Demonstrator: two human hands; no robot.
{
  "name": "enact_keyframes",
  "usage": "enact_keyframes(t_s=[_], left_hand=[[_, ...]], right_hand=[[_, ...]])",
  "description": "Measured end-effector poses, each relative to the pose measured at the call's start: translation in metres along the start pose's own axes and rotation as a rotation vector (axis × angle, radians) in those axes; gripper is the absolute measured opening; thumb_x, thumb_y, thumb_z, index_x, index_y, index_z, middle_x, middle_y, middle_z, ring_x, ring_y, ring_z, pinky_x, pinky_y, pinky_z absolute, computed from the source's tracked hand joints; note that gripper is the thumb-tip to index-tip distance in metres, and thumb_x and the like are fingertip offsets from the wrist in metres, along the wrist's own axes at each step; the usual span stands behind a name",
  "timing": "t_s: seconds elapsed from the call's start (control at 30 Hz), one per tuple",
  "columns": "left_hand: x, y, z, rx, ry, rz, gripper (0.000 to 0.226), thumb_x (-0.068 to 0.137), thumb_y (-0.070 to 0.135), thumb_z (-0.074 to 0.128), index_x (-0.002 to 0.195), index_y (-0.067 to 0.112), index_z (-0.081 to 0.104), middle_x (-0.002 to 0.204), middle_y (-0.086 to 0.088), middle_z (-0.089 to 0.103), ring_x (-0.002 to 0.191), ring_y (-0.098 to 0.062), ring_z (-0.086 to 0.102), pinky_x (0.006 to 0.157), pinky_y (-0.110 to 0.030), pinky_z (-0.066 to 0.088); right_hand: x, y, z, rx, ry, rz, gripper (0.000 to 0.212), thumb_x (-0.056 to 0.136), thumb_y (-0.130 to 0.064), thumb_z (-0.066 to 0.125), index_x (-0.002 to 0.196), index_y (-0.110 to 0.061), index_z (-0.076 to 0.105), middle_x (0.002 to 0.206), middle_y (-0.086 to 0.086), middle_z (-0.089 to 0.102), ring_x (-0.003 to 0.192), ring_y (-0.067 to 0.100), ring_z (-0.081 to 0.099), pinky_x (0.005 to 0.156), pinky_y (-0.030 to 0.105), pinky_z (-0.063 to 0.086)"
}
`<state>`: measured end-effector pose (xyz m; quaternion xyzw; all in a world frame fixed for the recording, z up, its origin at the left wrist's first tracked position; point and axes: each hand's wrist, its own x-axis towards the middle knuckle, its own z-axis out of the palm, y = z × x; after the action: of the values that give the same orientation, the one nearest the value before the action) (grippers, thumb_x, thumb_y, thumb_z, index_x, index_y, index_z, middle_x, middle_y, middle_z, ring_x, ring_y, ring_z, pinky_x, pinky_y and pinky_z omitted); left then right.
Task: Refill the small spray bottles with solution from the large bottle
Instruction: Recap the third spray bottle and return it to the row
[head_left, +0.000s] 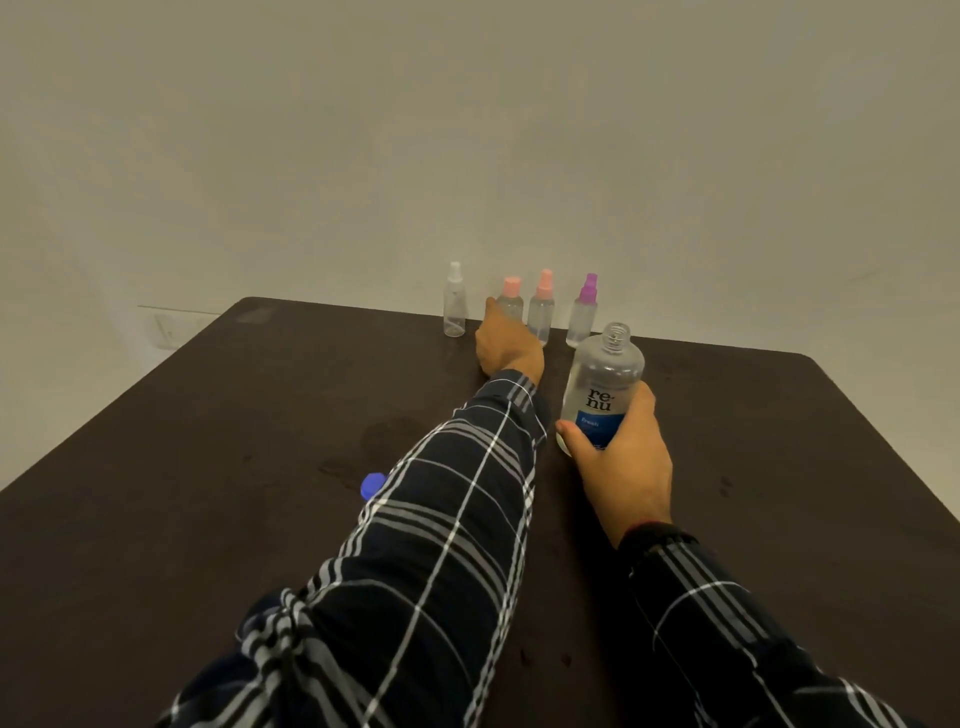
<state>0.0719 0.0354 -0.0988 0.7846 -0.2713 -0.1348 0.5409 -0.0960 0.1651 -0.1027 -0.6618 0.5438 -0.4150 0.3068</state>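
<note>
Several small clear spray bottles stand in a row at the table's far edge: one with a white top (454, 307), two with pink tops (511, 299) (542, 306), one with a purple top (583, 312). My left hand (506, 343) reaches out to the left pink-topped bottle and its fingers wrap the bottle's lower part, hiding it. My right hand (623, 457) grips the large clear bottle (602, 379) with a blue label; it stands uncapped on the table, nearer to me than the row.
The dark brown table (234, 441) runs to a plain wall behind the bottles. A blue cap (373, 484) lies on the table left of my left forearm, partly hidden by the plaid sleeve. Faint wet smears mark the tabletop near the cap.
</note>
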Motion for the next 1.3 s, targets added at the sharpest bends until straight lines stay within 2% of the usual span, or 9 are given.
enact_keyframes(t_s=[0.13,0.3,0.47,0.6,0.7,0.83,0.93,1.13,1.3], left_hand=[[-0.004,0.001,0.0,0.06,-0.018,-0.015,0.052,0.105,0.014,0.042,0.156,0.019,0.031,0.136,-0.016,0.06,0.125,-0.035,0.057,0.099,-0.045,0.049],[-0.011,0.005,-0.001,0.065,-0.052,-0.032,0.064,0.103,0.009,0.046,0.159,0.017,0.017,0.145,-0.015,0.053,0.13,-0.034,0.054,0.101,-0.044,0.048],[-0.042,0.005,-0.017,0.056,-0.071,-0.016,0.068,0.102,0.005,0.045,0.16,0.014,0.011,0.163,-0.008,0.029,0.136,-0.032,0.048,0.105,-0.043,0.045],[-0.08,-0.017,-0.05,0.117,-0.115,0.069,0.074,0.096,0.003,0.052,0.16,0.018,0.017,0.15,-0.012,0.048,0.13,-0.032,0.053,0.103,-0.044,0.049],[-0.104,-0.036,-0.089,0.178,-0.172,0.151,0.068,0.096,0.005,0.049,0.158,0.02,0.027,0.144,-0.012,0.055,0.128,-0.03,0.055,0.104,-0.041,0.049],[-0.113,-0.053,-0.151,0.366,-0.158,0.274,0.05,0.1,0.017,0.049,0.149,0.022,0.045,0.143,-0.005,0.057,0.128,-0.024,0.056,0.103,-0.038,0.049],[-0.112,-0.058,-0.191,0.551,-0.098,0.355,0.043,0.1,0.032,0.051,0.143,0.025,0.052,0.138,0.0,0.06,0.125,-0.023,0.058,0.099,-0.039,0.05],[-0.117,-0.063,-0.234,0.583,-0.071,0.406,0.035,0.098,0.04,0.055,0.129,0.025,0.061,0.124,0.003,0.066,0.114,-0.02,0.063,0.093,-0.038,0.053],[-0.105,-0.077,-0.252,0.607,-0.153,0.317,0.031,0.1,0.039,0.051,0.126,0.028,0.062,0.121,0.001,0.067,0.109,-0.02,0.062,0.091,-0.04,0.054]], right_hand=[[-0.001,0.0,0.001,0.0,-0.002,0.012,0.068,0.081,-0.032,0.08,0.134,-0.031,0.038,0.135,-0.007,0.054,0.125,0.017,0.054,0.102,0.036,0.045],[-0.001,-0.001,0.001,-0.004,-0.004,0.029,0.066,0.081,-0.03,0.079,0.134,-0.03,0.039,0.136,-0.006,0.054,0.126,0.019,0.053,0.103,0.038,0.045],[-0.002,-0.004,-0.002,-0.027,-0.02,0.033,0.065,0.081,-0.029,0.08,0.133,-0.027,0.039,0.136,-0.002,0.055,0.126,0.022,0.054,0.102,0.039,0.045],[-0.005,-0.005,-0.003,-0.055,-0.005,0.013,0.067,0.08,-0.032,0.081,0.132,-0.024,0.04,0.133,0.001,0.056,0.122,0.025,0.056,0.1,0.039,0.047],[-0.008,-0.007,-0.004,-0.058,0.005,-0.002,0.068,0.079,-0.032,0.082,0.132,-0.021,0.041,0.131,0.002,0.057,0.12,0.025,0.058,0.096,0.037,0.047],[-0.012,-0.011,-0.009,-0.072,-0.03,0.013,0.067,0.08,-0.032,0.081,0.132,-0.018,0.041,0.131,0.005,0.057,0.119,0.029,0.058,0.096,0.041,0.048],[-0.021,-0.015,-0.013,-0.089,-0.048,0.029,0.066,0.08,-0.032,0.081,0.129,-0.017,0.041,0.13,0.007,0.057,0.119,0.031,0.058,0.096,0.043,0.048],[-0.046,-0.019,-0.026,-0.088,-0.093,0.053,0.067,0.08,-0.029,0.082,0.131,-0.017,0.04,0.133,0.007,0.057,0.121,0.031,0.057,0.101,0.046,0.048],[-0.058,-0.021,-0.033,-0.098,-0.114,0.058,0.068,0.081,-0.026,0.081,0.133,-0.015,0.039,0.134,0.008,0.057,0.123,0.032,0.056,0.102,0.046,0.046]])
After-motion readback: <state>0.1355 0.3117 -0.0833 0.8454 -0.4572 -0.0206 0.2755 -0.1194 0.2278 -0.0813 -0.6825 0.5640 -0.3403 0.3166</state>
